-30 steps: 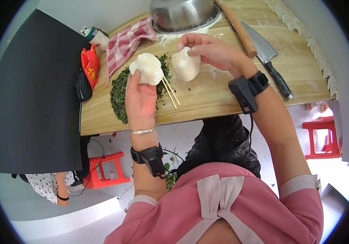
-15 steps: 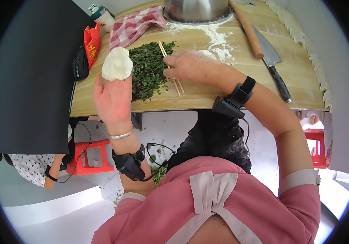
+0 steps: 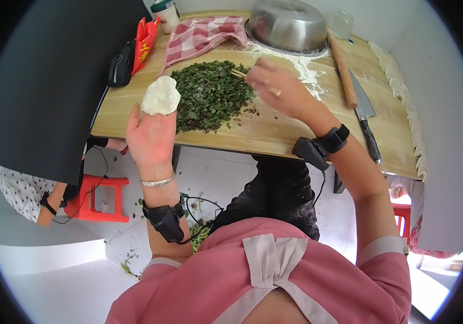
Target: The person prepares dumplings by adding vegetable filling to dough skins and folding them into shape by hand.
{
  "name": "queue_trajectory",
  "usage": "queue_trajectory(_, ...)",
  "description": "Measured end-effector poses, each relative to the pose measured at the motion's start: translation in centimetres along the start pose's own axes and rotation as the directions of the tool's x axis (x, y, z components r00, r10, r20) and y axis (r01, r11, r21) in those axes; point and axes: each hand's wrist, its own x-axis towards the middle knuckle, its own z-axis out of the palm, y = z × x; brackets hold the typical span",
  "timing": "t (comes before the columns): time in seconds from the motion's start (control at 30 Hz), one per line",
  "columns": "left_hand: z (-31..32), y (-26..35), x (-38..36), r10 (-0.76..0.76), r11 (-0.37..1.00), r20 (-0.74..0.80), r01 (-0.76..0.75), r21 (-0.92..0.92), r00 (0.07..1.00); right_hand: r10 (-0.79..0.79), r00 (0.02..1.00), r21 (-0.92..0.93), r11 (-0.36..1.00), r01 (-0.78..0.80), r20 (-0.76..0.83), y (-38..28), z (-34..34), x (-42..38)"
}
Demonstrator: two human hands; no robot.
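Note:
My left hand (image 3: 154, 135) is palm up with a round, pale dough wrapper (image 3: 160, 96) resting across its fingers. The wrapper hides most of the fingertips. Beside it on the wooden table lies a wide heap of chopped dark green leaves (image 3: 204, 94). At the heap's upper right, my right hand (image 3: 280, 89) grips a pair of chopsticks (image 3: 238, 73), their light tips pointing left at the leaves. Some of the right hand's fingers are blurred, and the rest of the chopsticks is hidden by the hand.
A metal bowl (image 3: 289, 26) stands upside down by scattered flour (image 3: 308, 67). To the right lie a rolling pin (image 3: 343, 73), a cleaver (image 3: 368, 129) and a row of folded dumplings (image 3: 399, 86) along the edge. A checked cloth (image 3: 201, 36) lies behind the leaves; another person's arm (image 3: 53, 202) shows lower left.
My right hand has taken up the chopsticks, which lay across the leaves, and moved them to the heap's upper right. The left hand still holds the wrapper. The view has shifted.

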Motion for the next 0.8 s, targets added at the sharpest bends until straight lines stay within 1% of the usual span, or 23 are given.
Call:
queue_trajectory(0.03, 0.2, 0.0, -0.1, 0.026, 0.999, -0.036, -0.025, 0.031, 0.999, 0.013, 1.000, 0.079, 0.997, -0.013, -0.005, 0.6, -0.4, 0.0)
queue_trajectory(0.07, 0.4, -0.1, -0.1, 0.050, 0.997, -0.071, -0.045, 0.064, 0.996, 0.006, 1.000, 0.083, 0.997, -0.006, 0.000, 1.1, -0.4, 0.3)
queue_trajectory(0.1, 0.3, -0.1, -0.1, 0.055, 0.997, -0.073, -0.050, 0.063, 0.996, 0.132, 0.990, 0.317, 0.942, -0.112, -0.042, 1.4, -0.4, 0.5)
queue_trajectory(0.13, 0.3, -0.2, -0.1, 0.057, 0.997, -0.085, -0.052, 0.062, 0.995, 0.266, 0.962, 0.535, 0.822, -0.198, -0.053, 1.8, -0.2, 0.6)
queue_trajectory(0.17, 0.3, -0.3, -0.1, 0.056, 0.997, -0.097, -0.050, 0.063, 0.994, 0.324, 0.943, 0.787, 0.599, -0.149, -0.068, 2.0, 0.2, 0.7)
queue_trajectory(0.2, 0.4, -0.6, -0.1, 0.051, 0.997, -0.097, -0.044, 0.067, 0.994, 0.329, 0.941, 0.787, 0.598, -0.149, -0.072, 2.2, 0.0, 0.7)
queue_trajectory(0.27, 0.6, -1.1, -0.1, 0.044, 0.997, -0.133, -0.036, 0.065, 0.990, 0.459, 0.888, 0.900, 0.384, -0.206, 0.007, 2.7, -0.5, 0.6)
queue_trajectory(0.3, 0.6, -1.2, -0.1, 0.040, 0.997, -0.131, -0.031, 0.069, 0.991, 0.539, 0.843, 0.892, 0.382, -0.243, -0.001, 2.9, -0.3, 0.5)
queue_trajectory(0.33, 0.5, -1.3, -0.1, 0.021, 0.998, -0.124, -0.014, 0.061, 0.992, 0.541, 0.841, 0.893, 0.380, -0.240, -0.004, 3.5, -0.2, 0.0)
queue_trajectory(0.4, 0.2, -1.5, 0.0, 0.002, 0.998, -0.122, 0.005, 0.060, 0.993, 0.620, 0.783, 0.925, 0.271, -0.265, 0.042, 4.9, 0.0, -1.0)
queue_trajectory(0.43, 0.1, -1.7, 0.1, 0.005, 0.996, -0.133, 0.007, 0.085, 0.991, 0.626, 0.779, 0.928, 0.263, -0.263, 0.043, 5.4, 0.0, -1.4)
queue_trajectory(0.5, 0.1, -2.1, 0.3, 0.005, 0.993, -0.144, 0.012, 0.116, 0.990, 0.615, 0.782, 0.963, 0.136, -0.231, 0.101, 6.2, -0.3, -1.6)
queue_trajectory(0.53, 0.3, -2.5, 0.4, 0.004, 0.994, -0.154, 0.012, 0.108, 0.988, 0.618, 0.780, 0.965, 0.131, -0.227, 0.099, 6.2, -0.2, -1.6)
queue_trajectory(0.6, 0.4, -3.0, 0.5, 0.001, 0.994, -0.165, 0.017, 0.107, 0.986, 0.590, 0.778, 0.941, 0.085, -0.327, 0.217, 6.2, 0.0, -1.5)
queue_trajectory(0.63, 0.4, -3.2, 0.6, -0.005, 0.993, -0.156, 0.023, 0.113, 0.988, 0.592, 0.777, 0.943, 0.082, -0.321, 0.213, 6.0, 0.3, -1.5)
queue_trajectory(0.7, 0.4, -3.5, 0.8, -0.014, 0.991, -0.149, 0.033, 0.126, 0.989, 0.610, 0.752, 0.903, 0.133, -0.408, 0.250, 5.6, 0.8, -1.6)
queue_trajectory(0.8, 0.4, -3.9, 0.8, -0.023, 0.992, -0.147, 0.041, 0.122, 0.989, 0.580, 0.767, 0.899, 0.128, -0.418, 0.274, 5.7, 1.3, -1.6)
